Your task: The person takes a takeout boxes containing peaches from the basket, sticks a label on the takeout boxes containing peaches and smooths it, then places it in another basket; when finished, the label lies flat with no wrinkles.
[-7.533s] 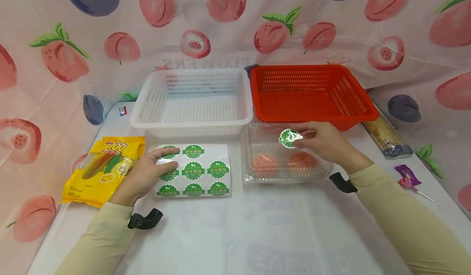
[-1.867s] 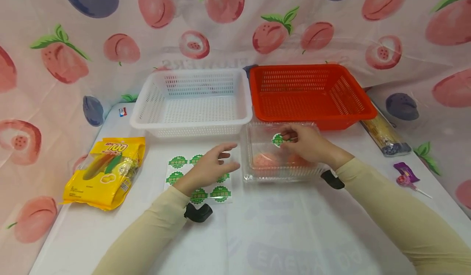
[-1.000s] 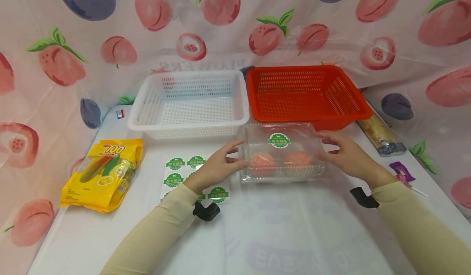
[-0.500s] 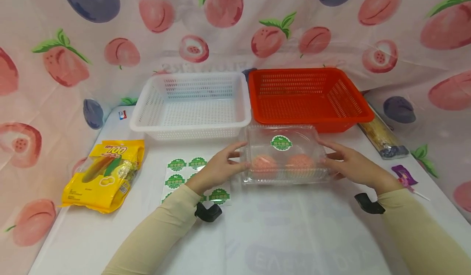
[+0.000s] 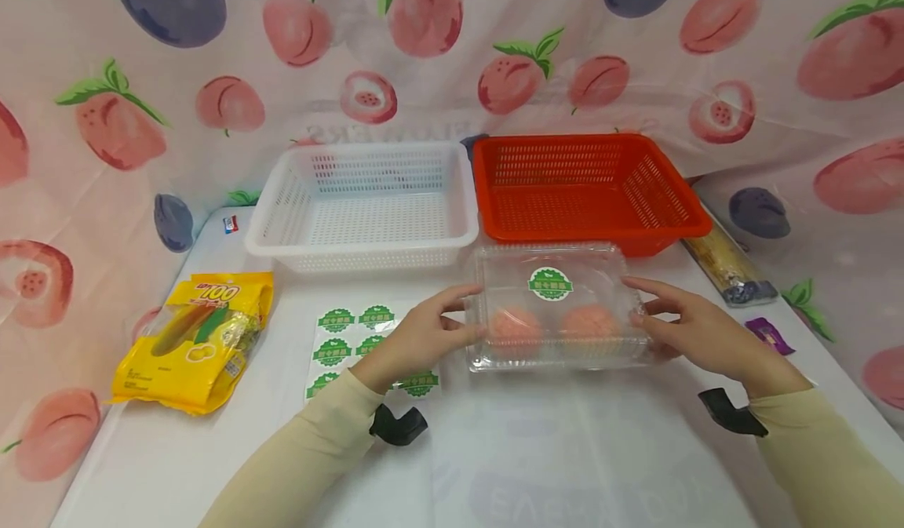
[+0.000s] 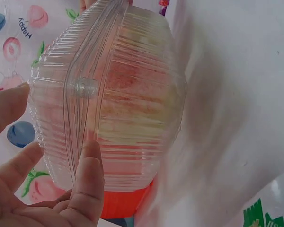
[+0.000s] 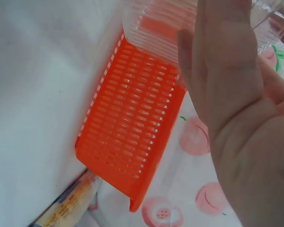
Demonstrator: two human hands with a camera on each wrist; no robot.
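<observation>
Both hands hold a clear plastic clamshell box (image 5: pixel 593 265) by its two short sides. The left hand (image 5: pixel 424 336) grips the left end, thumb toward the front. On the right end are the fingers and thumb of the right hand (image 5: pixel 706 336). A round green-and-white sticker (image 5: pixel 551 284) lies on the lid. Two round pink fruits, the left one (image 5: pixel 515 328) and the right one (image 5: pixel 590 324), show through the box. In the left wrist view fingertips (image 6: pixel 91 156) press the box's ridged side, and a shadow spreads on the table beside it. The right wrist view shows the hand's back covering part of the box.
Behind the box stand a white basket (image 5: pixel 363 247) and a red basket (image 5: pixel 600 239). A sticker sheet (image 5: pixel 353 336) lies partly under the left forearm. A yellow snack bag (image 5: pixel 198 347) is at far left. At right lie a long clear packet (image 5: pixel 727 265) and a purple wrapper (image 5: pixel 770 335).
The right hand has put the sticker on the lid and let go. The left hand has left the sheet. Both hands have taken the box's sides, and it has shifted toward the person.
</observation>
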